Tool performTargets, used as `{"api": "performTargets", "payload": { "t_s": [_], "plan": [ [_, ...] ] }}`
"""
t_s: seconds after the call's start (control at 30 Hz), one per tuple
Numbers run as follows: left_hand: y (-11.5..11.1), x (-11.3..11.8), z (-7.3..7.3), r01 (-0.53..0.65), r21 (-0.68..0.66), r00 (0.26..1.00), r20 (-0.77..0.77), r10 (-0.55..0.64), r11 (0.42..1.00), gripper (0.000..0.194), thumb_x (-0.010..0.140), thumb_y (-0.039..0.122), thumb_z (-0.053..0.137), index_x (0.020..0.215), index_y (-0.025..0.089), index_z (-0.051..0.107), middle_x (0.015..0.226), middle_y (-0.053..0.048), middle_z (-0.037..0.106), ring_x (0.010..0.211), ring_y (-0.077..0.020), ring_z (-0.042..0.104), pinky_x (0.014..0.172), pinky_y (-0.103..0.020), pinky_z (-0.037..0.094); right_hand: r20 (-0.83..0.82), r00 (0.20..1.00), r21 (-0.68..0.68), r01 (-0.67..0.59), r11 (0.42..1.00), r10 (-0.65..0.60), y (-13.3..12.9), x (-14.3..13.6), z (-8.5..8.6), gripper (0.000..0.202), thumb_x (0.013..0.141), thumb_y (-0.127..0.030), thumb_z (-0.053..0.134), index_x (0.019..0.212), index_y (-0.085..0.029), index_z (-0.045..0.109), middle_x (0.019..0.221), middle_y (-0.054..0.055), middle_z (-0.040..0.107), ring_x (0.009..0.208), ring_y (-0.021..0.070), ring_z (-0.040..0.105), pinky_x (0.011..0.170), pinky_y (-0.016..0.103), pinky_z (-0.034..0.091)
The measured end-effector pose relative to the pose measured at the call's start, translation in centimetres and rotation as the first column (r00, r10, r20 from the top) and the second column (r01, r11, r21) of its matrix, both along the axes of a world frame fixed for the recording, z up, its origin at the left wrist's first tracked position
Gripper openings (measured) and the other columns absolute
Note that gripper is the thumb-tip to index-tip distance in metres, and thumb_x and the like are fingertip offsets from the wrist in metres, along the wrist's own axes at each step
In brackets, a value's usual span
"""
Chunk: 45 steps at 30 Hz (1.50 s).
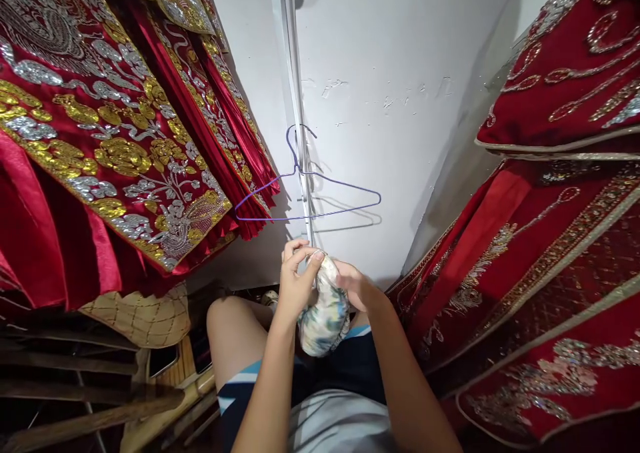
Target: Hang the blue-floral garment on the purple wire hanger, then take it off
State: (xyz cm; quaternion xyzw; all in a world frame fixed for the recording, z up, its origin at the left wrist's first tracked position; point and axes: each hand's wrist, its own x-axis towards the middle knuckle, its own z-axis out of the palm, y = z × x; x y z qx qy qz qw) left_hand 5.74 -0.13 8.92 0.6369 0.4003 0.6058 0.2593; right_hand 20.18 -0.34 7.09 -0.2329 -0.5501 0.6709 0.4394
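Note:
Between my hands, above my lap, is a bunched piece of soft cloth [325, 316], white with blue, green and yellow blotches. Its exact kind does not show. My left hand [296, 273] pinches its upper edge between thumb and fingers. On the other side my right hand [354, 285] grips the cloth near the top, its fingers partly hidden behind it. The lower part bulges down toward my shorts. Just beyond my hands, a purple wire hanger [345, 212] hangs against the wall with nothing on it.
Red garments with gold and silver embroidery [125, 153] hang on the left. More red beaded garments [500, 240] hang close on the right. A metal upright [293, 73] runs down the white wall [390, 53]. At lower left are wooden slats [65, 363] and a phone [163, 360].

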Motion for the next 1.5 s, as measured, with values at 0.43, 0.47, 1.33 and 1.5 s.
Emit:
{"api": "performTargets", "payload": {
  "t_s": [0.43,0.47,1.33,1.5],
  "plan": [
    [-0.2,-10.6,-1.8,-0.016,-0.384,0.695,-0.668,-0.265,0.923,0.032,0.09,0.042,0.046,0.07,0.02,0.058,0.07,-0.004,0.063,0.066,-0.0211,0.054,0.067,-0.03,0.041,0.141,0.77,0.579,0.446,0.683,-0.622,10.8,0.1,4.5,0.029,0.081,-0.028,0.055,0.105,-0.019,0.069,0.106,0.006,0.069,0.097,0.0209,0.061,0.091,0.032,0.045],
    [0.1,-11.6,-1.4,-0.072,-0.375,0.631,-0.735,-0.249,0.924,0.029,0.088,0.038,0.044,0.067,0.021,0.055,0.068,-0.004,0.063,0.064,-0.0212,0.053,0.066,-0.031,0.04,0.197,0.752,0.577,0.429,0.695,-0.629,11.9,0.2,4.1,0.026,0.083,-0.03,0.052,0.098,-0.018,0.07,0.097,0.006,0.069,0.092,0.0213,0.061,0.088,0.033,0.045],
    [8.6,-10.0,9.0,-0.012,0.107,0.973,-0.229,0.037,0.994,0.021,0.073,0.021,0.055,0.094,0.019,0.057,0.074,0.002,0.054,0.063,-0.0125,0.046,0.059,-0.022,0.037,0.045,0.493,0.565,0.705,0.429,-0.869,9.3,5.4,5.2,0.069,0.067,-0.018,0.059,0.135,-0.017,0.049,0.079,0.002,0.067,0.062,0.0175,0.055,0.058,0.027,0.042],
    [9.2,-10.8,9.9,0.004,-0.031,0.983,-0.183,-0.009,1.0,0.023,0.063,0.02,0.053,0.079,0.016,0.069,0.07,-0.002,0.061,0.063,-0.0152,0.049,0.056,-0.025,0.036,0.147,0.421,0.669,0.624,0.403,-0.895,13.8,10.1,7.2,0.072,0.068,-0.022,0.065,0.138,-0.011,0.052,0.108,0.012,0.069,0.094,0.0257,0.063,0.087,0.038,0.049]
  ]
}}
